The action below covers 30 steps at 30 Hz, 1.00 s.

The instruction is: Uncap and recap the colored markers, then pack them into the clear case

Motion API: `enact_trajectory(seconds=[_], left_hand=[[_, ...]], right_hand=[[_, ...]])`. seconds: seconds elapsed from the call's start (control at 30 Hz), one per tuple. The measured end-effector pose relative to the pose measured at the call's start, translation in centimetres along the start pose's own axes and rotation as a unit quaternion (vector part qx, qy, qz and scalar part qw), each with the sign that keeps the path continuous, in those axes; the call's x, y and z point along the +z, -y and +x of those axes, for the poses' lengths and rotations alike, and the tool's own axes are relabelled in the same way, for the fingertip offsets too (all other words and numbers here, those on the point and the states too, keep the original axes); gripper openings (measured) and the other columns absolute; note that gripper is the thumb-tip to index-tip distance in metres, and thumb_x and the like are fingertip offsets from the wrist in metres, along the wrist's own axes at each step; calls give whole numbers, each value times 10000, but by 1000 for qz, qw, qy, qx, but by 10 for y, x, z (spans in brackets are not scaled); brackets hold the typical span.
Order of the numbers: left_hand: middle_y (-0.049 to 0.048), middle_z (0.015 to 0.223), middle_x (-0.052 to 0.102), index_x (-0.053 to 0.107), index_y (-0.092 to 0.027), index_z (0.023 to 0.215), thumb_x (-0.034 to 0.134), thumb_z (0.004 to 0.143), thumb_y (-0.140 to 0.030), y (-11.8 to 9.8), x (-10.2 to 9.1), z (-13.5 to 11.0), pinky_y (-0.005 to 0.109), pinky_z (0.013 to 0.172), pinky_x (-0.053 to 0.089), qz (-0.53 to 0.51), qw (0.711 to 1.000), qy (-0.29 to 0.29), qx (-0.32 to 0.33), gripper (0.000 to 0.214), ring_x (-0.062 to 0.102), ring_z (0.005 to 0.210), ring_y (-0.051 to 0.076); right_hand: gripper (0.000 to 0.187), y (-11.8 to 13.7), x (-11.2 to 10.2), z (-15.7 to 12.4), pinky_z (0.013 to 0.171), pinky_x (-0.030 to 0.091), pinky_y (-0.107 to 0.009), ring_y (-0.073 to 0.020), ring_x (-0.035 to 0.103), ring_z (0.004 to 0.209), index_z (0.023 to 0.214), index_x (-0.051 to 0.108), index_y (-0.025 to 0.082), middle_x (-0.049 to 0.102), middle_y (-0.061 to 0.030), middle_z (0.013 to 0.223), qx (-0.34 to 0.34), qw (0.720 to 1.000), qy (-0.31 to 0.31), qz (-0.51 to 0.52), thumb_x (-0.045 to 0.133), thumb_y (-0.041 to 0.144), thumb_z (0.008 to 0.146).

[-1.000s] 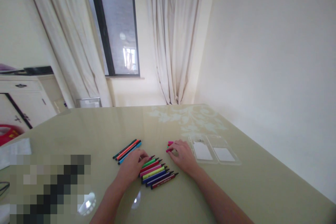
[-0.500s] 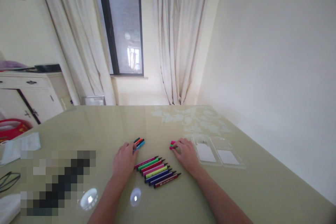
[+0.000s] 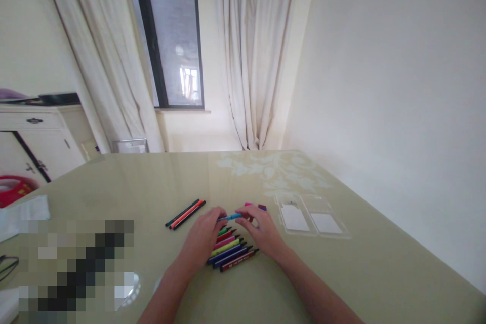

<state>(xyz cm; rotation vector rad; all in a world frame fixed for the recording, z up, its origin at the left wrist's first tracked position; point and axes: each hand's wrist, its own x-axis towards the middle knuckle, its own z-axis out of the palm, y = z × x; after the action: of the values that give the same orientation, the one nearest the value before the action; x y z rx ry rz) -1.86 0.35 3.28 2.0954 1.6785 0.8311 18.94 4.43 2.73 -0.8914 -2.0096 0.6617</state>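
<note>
A light blue marker [image 3: 233,216] is stretched between my two hands over the table. My left hand [image 3: 203,235] is closed on its barrel, while the fingers of my right hand [image 3: 264,230] pinch its right, capped end. Just below them lies a slanted row of several uncapped markers [image 3: 230,249], tips pointing right, partly hidden by my left hand. Beyond my left hand rest a few capped markers [image 3: 186,214] in dark green, orange and black. Loose pink and purple caps [image 3: 261,207] show behind my right fingers.
A clear plastic case [image 3: 311,233] with white inserts lies open to the right. On the left are a blurred-out dark item [image 3: 79,268], a pale packet [image 3: 28,211] and thin dark cords [image 3: 8,268]. The glossy table [image 3: 182,174] reaches toward the curtained window.
My left hand has picked up the light blue marker from the capped group and moved right. My right hand has left the caps and now grips the marker's end.
</note>
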Motion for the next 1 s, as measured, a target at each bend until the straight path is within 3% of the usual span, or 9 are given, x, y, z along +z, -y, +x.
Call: enact_trajectory(seconds=[0.1,0.2,0.4,0.53,0.7,0.83,1.0], left_hand=[[35,1021,677,558,-256,1034,375,1009,-349,-11,5,-2,319,847,454,-51,999,11,14,207,619,933,211],[6,930,676,535,-268,1053,343,1021,-383,-10,0,-3,300,779,445,-61,998,21,0,226,625,856,204],[23,947,671,531,-247,1018,370,998,-379,28,-17,-3,317,805,440,2,997,-40,-65,209,639,879,219],[52,1008,671,587,-227,918,462,955,-301,46,-13,-2,325,848,433,59,996,-20,-62,150,633,964,228],[62,1008,671,656,-214,892,497,952,-291,44,-10,-2,323,854,441,78,994,0,-77,187,633,974,225],[59,991,698,697,-214,901,527,945,-316,44,-11,-2,330,865,447,75,994,11,-82,204,647,974,230],[53,979,721,699,-210,962,540,941,-317,45,-8,-1,326,862,452,66,994,19,-84,194,661,954,222]], right_hand=[[183,6,-4,2,858,525,-333,-204,717,849,946,788,265,790,-18,867,-1,999,-16,33,642,373,955],[150,3,-18,6,855,542,-342,-209,728,841,942,801,269,796,-14,856,11,997,-46,67,671,343,925],[161,-14,-62,11,833,592,-361,-222,738,872,960,804,253,798,-45,938,53,971,-166,161,760,350,839],[157,-9,-69,10,831,610,-362,-221,741,898,921,801,245,796,-51,953,34,962,-165,215,813,345,800],[167,4,-67,8,818,613,-362,-217,737,889,928,800,245,794,-54,956,25,959,-146,241,828,343,796],[176,2,-65,8,802,590,-354,-205,712,845,951,786,236,784,-53,937,27,967,-150,202,800,356,823],[98,-12,-43,6,693,515,-298,-171,621,704,920,778,225,715,-29,801,21,993,-115,1,740,244,831]])
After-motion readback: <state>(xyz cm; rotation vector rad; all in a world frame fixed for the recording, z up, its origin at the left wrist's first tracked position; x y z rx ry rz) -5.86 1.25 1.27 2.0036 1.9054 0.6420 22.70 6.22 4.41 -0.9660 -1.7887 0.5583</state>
